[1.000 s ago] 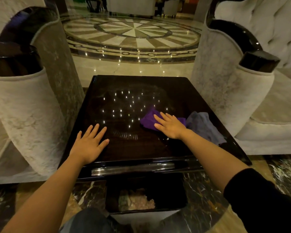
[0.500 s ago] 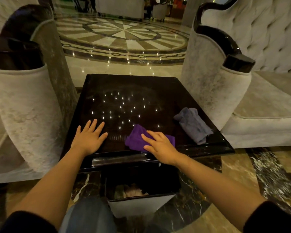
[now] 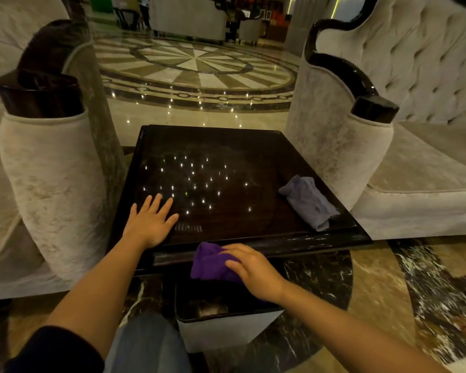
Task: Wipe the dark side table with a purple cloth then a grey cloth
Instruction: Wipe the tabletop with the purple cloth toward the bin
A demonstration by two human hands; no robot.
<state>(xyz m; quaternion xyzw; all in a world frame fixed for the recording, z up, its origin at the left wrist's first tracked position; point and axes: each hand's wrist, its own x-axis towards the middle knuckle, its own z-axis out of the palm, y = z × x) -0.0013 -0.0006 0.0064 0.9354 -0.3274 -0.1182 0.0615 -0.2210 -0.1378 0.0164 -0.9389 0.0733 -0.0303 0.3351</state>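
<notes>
The dark side table (image 3: 226, 146) has a glossy top that mirrors small ceiling lights. My left hand (image 3: 150, 222) lies flat on its near left part, fingers spread. My right hand (image 3: 249, 267) presses the bunched purple cloth (image 3: 209, 262) against the table's near front edge, over the rim. The crumpled grey cloth (image 3: 310, 201) lies on the top near the right edge, apart from both hands.
Pale upholstered sofa arms with dark wooden caps flank the table, the left arm (image 3: 46, 170) and the right arm (image 3: 361, 146). A small white bin (image 3: 226, 329) with dark lining stands on the marble floor under the near edge. My knee (image 3: 145, 343) shows below.
My right hand has dragged the purple cloth from the middle right of the top toward me, down over the front edge. My left hand stayed flat; the grey cloth has not moved.
</notes>
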